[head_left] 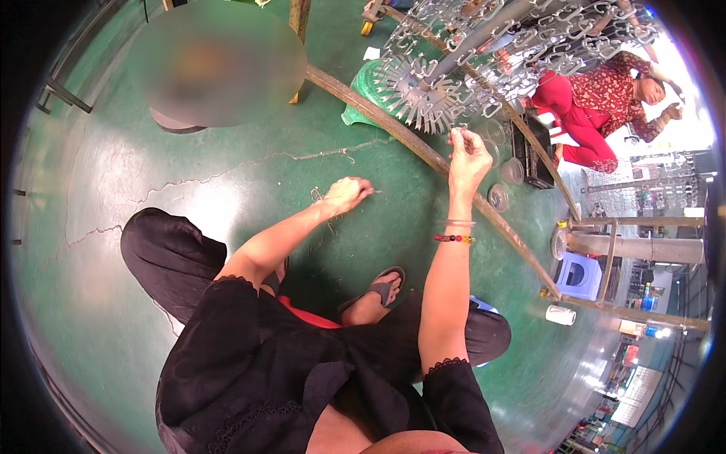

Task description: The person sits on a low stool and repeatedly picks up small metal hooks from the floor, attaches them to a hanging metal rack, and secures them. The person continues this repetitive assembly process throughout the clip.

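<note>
My left hand (346, 196) is held out over the green floor in front of my knees. Its fingers are pinched together, and a tiny thin bit shows at their tips, too small to name. Higher up and to the right, my right hand (470, 157) is raised with thumb and forefinger pinched. It is beside a fan of flat silver metal pieces (416, 94) set around the end of a rack bar. Whatever that pinch holds is too small to make out. Rows of silver metal hooks (529, 64) hang just beyond this hand.
A rusty metal frame bar (378, 117) runs diagonally past my right wrist. Beyond it are a green plastic stool (361, 85), clear round tubs (512, 171) and a black crate (533, 151). A person in red (586, 113) sits at the far right. Thread scraps (325, 227) lie on the floor.
</note>
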A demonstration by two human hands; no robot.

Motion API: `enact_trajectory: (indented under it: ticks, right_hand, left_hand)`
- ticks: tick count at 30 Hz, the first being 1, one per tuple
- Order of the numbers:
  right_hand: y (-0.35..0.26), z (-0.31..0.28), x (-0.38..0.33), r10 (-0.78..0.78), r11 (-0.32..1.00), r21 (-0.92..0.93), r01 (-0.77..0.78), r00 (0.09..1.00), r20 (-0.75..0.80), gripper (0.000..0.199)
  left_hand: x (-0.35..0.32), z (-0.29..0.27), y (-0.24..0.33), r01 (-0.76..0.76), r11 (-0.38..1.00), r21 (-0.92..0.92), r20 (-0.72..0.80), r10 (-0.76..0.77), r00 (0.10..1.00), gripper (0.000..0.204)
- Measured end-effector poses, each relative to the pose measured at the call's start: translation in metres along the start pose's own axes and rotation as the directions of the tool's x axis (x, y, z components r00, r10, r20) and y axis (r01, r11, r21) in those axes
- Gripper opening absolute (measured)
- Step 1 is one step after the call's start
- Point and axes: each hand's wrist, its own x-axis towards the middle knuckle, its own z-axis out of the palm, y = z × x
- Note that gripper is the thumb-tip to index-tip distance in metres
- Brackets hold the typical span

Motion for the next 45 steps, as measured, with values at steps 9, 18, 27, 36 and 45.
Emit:
enact_trajectory:
  ticks: [9, 18, 27, 36, 45]
  right_hand:
    - [-0.014, -0.023, -0.016, -0.003, 0.998, -0.061, 0.011, 0.991, 0.131, 0.015]
    - [-0.016, -0.035, -0.023, 0.016, 1.000, -0.004, -0.015, 0.988, 0.151, 0.015]
    - [-0.040, -0.044, -0.026, 0.040, 0.993, -0.122, -0.001, 0.948, 0.315, 0.015]
    - [-0.043, -0.039, 0.017, 0.172, 0.963, -0.266, -0.033, 0.837, 0.520, 0.012]
    - [-0.034, -0.013, 0.046, 0.157, 0.941, -0.339, 0.002, 0.883, 0.442, 0.010]
  left_hand:
    - [0.059, -0.076, 0.136, -0.063, 0.482, -0.874, -0.146, -0.137, 0.980, 0.024]
    - [0.057, -0.079, 0.146, -0.046, 0.468, -0.883, -0.092, -0.076, 0.993, 0.018]
    - [0.053, -0.067, 0.140, -0.055, 0.515, -0.855, -0.050, 0.023, 0.998, 0.020]
    - [0.052, -0.047, 0.105, 0.211, 0.133, -0.968, 0.184, -0.188, 0.965, 0.031]
    - [0.097, -0.055, 0.067, 0.113, -0.089, -0.990, 0.127, -0.161, 0.979, 0.048]
